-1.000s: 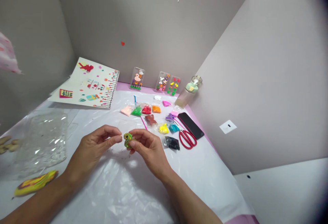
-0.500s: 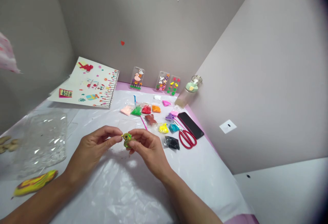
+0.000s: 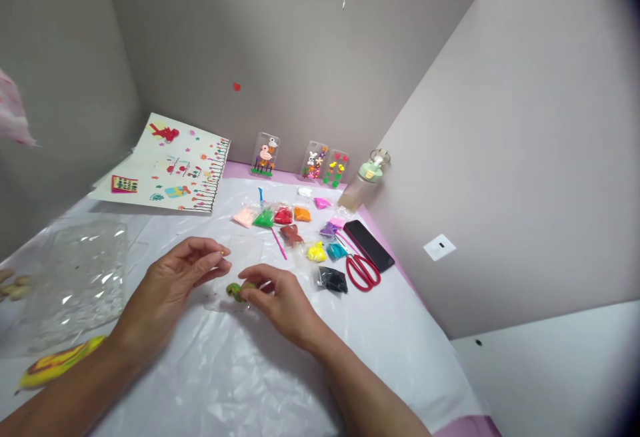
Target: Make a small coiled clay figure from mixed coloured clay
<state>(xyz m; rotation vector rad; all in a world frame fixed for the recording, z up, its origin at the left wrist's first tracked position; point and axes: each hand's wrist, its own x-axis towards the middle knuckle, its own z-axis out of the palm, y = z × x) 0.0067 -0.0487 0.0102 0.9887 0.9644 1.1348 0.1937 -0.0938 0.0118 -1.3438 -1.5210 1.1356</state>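
My right hand [image 3: 285,302] pinches a small, rounded green-and-yellow clay piece [image 3: 233,291] between thumb and fingers, just above a clear plastic sheet [image 3: 241,250]. Part of the piece is hidden behind the fingertips. To its left, my left hand [image 3: 177,276] is closed in a pinch, with a tiny yellow bit of clay [image 3: 222,254] at the fingertips. The two hands are apart. Beyond them lie a pink modelling tool [image 3: 279,244] and several packets of coloured clay, among them a brown one [image 3: 291,235] and a yellow one [image 3: 316,251].
Red-handled scissors [image 3: 363,272] lie beside a black phone [image 3: 369,245] at the right. A bottle [image 3: 361,185] and decorated phone cases [image 3: 265,155] stand by the wall. On the left are a clear plastic tray [image 3: 75,277], a yellow clay-covered shape [image 3: 55,365] and several peanuts [image 3: 15,287].
My hands have separated. The right one has lowered the green-and-yellow piece toward the sheet and turned it sideways; the left has drawn back left with the yellow bit.
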